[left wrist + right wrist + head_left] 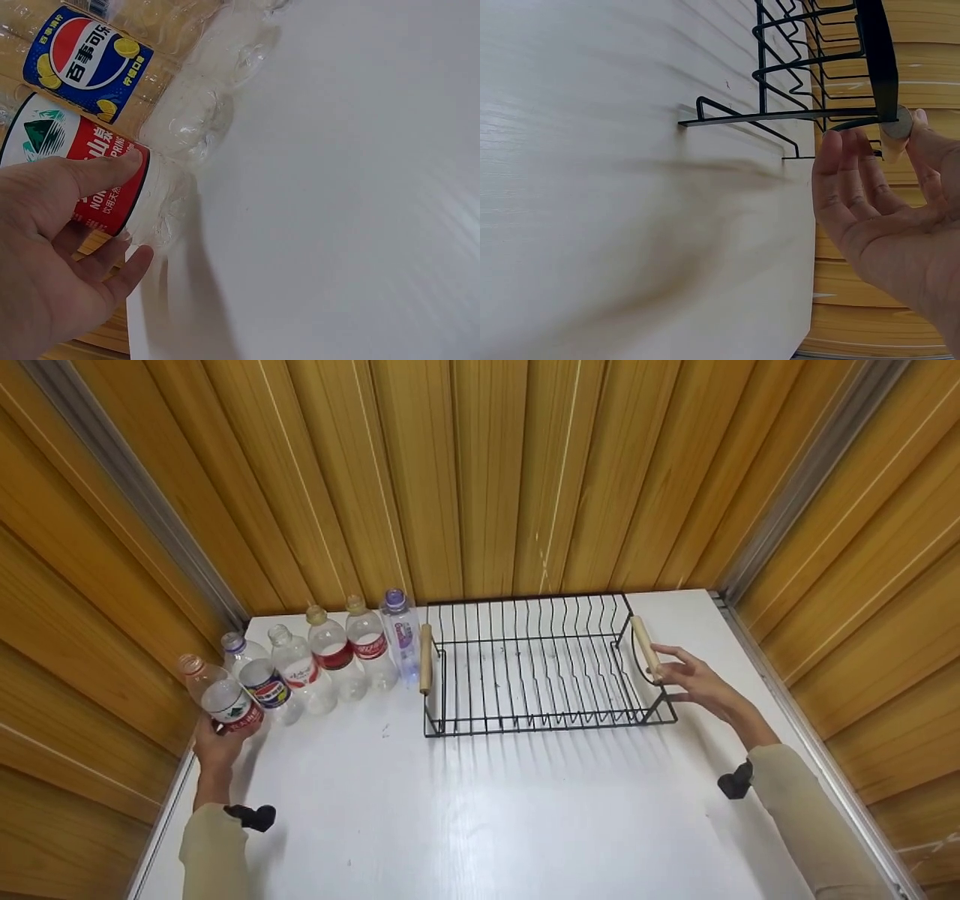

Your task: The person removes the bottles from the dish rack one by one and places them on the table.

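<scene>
My left hand (pixel 219 746) grips a clear plastic bottle (pixel 225 701) with a red and white label, at the left end of a row. In the left wrist view, the thumb presses its label and the fingers reach behind it. Directly beside it is a bottle with a blue lemon-pattern label (pixel 88 61). At the rack's right end, my right hand (pixel 701 684) holds the wooden handle (pixel 645 649) of a black wire dish rack (pixel 547 727). The right wrist view shows the handle's end (pixel 897 133) between thumb and fingers, the fingers bent beneath the metal bar.
Several more empty bottles continue the row, among them one with a white and red label (pixel 301 671), two with red labels and a purple-tinted one (pixel 403 641) close to the rack's left wooden handle (pixel 426 660). Wood-patterned walls (pixel 487 472) enclose the white table (pixel 450 825).
</scene>
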The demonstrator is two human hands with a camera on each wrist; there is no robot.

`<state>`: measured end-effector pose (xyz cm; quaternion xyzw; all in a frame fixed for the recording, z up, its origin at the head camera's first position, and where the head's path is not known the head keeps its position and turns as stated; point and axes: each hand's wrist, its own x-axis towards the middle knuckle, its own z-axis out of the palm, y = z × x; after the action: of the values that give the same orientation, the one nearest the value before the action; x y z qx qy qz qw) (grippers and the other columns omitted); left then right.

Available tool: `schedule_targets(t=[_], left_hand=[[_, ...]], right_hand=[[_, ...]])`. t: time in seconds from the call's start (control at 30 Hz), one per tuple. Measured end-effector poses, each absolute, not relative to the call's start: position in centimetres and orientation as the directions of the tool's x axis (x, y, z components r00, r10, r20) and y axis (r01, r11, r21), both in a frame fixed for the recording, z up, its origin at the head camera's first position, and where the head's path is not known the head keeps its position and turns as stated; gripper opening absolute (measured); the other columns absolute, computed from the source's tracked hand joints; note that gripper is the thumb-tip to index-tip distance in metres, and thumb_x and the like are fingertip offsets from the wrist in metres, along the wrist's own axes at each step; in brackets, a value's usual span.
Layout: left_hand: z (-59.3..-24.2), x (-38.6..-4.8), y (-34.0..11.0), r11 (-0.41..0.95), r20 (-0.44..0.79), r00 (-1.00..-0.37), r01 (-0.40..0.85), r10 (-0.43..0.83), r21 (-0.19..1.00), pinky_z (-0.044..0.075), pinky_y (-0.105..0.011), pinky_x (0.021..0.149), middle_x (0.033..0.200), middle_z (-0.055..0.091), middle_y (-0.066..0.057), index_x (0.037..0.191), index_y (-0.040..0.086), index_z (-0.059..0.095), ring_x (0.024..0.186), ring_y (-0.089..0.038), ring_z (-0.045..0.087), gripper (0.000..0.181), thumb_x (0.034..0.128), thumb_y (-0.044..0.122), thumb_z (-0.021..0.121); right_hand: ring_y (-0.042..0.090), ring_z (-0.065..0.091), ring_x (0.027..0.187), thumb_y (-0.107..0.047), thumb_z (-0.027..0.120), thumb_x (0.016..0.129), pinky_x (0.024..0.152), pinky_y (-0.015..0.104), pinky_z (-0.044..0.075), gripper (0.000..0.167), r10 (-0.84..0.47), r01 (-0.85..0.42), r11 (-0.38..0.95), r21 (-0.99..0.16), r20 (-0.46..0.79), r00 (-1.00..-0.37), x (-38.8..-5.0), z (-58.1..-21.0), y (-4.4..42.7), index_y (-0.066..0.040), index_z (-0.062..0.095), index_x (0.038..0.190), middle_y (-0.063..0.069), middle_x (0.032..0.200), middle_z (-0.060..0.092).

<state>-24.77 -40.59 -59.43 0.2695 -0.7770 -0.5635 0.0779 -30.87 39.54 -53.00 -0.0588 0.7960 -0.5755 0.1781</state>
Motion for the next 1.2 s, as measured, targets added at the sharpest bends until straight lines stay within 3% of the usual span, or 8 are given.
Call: schedule_targets(t=[0.2, 0.43, 0.77, 0.83, 0.9, 1.0, 1.07, 1.2], left_hand=[[-59.6, -24.7, -40.5, 0.219, -0.206, -0.841, -0.353, -0.501, 0.910, 0.032, -0.053, 0.123, 0.163, 0.033, -0.024, 0.162, 0.008, 0.019, 0.149, -0.040, 0.034, 0.091, 0.0898, 0.005, 0.073], [-59.5, -24.3, -40.8, 0.220, -0.205, -0.837, -0.356, -0.508, 0.908, 0.036, -0.043, 0.119, 0.161, 0.037, -0.026, 0.162, 0.006, 0.019, 0.147, -0.037, 0.038, 0.091, 0.0899, 0.006, 0.074], [-57.9, -23.0, -41.0, 0.103, -0.284, -0.830, -0.375, -0.480, 0.921, 0.034, -0.056, 0.121, 0.167, 0.023, -0.025, 0.164, 0.007, 0.011, 0.152, -0.041, 0.026, 0.086, 0.0982, 0.013, 0.066], [-57.6, -22.4, -41.1, 0.134, -0.271, -0.837, -0.373, -0.475, 0.918, 0.041, -0.046, 0.117, 0.165, 0.027, -0.027, 0.163, 0.005, 0.015, 0.150, -0.041, 0.029, 0.082, 0.0990, 0.016, 0.066], [-57.3, -21.3, -41.3, 0.186, -0.258, -0.840, -0.383, -0.476, 0.905, 0.046, -0.029, 0.105, 0.162, 0.032, -0.027, 0.161, 0.003, 0.019, 0.147, -0.039, 0.033, 0.079, 0.0996, 0.019, 0.066], [-56.7, -19.4, -41.4, 0.281, -0.227, -0.847, -0.394, -0.481, 0.875, 0.042, -0.009, 0.082, 0.152, 0.044, -0.024, 0.157, 0.001, 0.030, 0.133, -0.029, 0.045, 0.071, 0.0997, 0.022, 0.066], [-56.2, -18.4, -41.2, 0.342, -0.199, -0.860, -0.385, -0.470, 0.857, 0.041, -0.005, 0.076, 0.141, 0.053, -0.015, 0.152, 0.002, 0.038, 0.119, -0.014, 0.051, 0.065, 0.0994, 0.025, 0.067], [-54.9, -17.5, -40.2, 0.451, -0.116, -0.915, -0.298, -0.388, 0.841, 0.043, -0.004, 0.079, 0.121, 0.062, 0.003, 0.142, 0.000, 0.050, 0.096, 0.011, 0.050, 0.054, 0.0988, 0.028, 0.068]], right_hand=[[0.006, 0.064, 0.112, -0.029, 0.052, 0.108, 0.101, 0.052, 0.052, 0.061, -0.297, 0.097, 0.361, -0.928, -0.213, -0.931, -30.7, -53.0, 39.6, -0.014, 0.027, 0.161, -0.005, 0.127, 0.064], [0.003, 0.063, 0.109, -0.030, 0.051, 0.108, 0.100, 0.054, 0.053, 0.060, -0.301, 0.064, 0.399, -0.915, -0.196, -0.933, -31.2, -52.9, 39.2, -0.012, 0.026, 0.161, 0.009, 0.134, 0.062], [0.003, 0.062, 0.105, -0.032, 0.049, 0.109, 0.101, 0.058, 0.053, 0.061, -0.267, 0.051, 0.458, -0.887, -0.193, -0.944, -31.9, -52.4, 38.6, -0.011, 0.024, 0.161, 0.027, 0.140, 0.056], [0.005, 0.063, 0.105, -0.033, 0.048, 0.109, 0.099, 0.057, 0.053, 0.061, -0.258, 0.048, 0.463, -0.885, -0.186, -0.948, -32.2, -52.3, 38.5, -0.011, 0.023, 0.161, 0.032, 0.140, 0.054], [0.008, 0.063, 0.107, -0.033, 0.047, 0.110, 0.098, 0.054, 0.055, 0.061, -0.261, 0.049, 0.467, -0.883, -0.191, -0.946, -32.4, -52.3, 38.3, -0.011, 0.022, 0.161, 0.034, 0.142, 0.052], [0.015, 0.064, 0.111, -0.034, 0.045, 0.110, 0.095, 0.048, 0.056, 0.061, -0.271, 0.047, 0.479, -0.877, -0.199, -0.942, -32.8, -52.4, 38.1, -0.012, 0.021, 0.162, 0.035, 0.142, 0.051], [0.016, 0.064, 0.112, -0.034, 0.044, 0.110, 0.093, 0.044, 0.057, 0.061, -0.272, 0.036, 0.487, -0.873, -0.190, -0.943, -33.1, -52.3, 38.2, -0.012, 0.021, 0.162, 0.035, 0.141, 0.052], [0.013, 0.063, 0.109, -0.033, 0.043, 0.111, 0.087, 0.036, 0.057, 0.061, -0.254, 0.008, 0.523, -0.852, -0.165, -0.953, -33.7, -51.7, 38.4, -0.011, 0.019, 0.163, 0.036, 0.139, 0.052]])
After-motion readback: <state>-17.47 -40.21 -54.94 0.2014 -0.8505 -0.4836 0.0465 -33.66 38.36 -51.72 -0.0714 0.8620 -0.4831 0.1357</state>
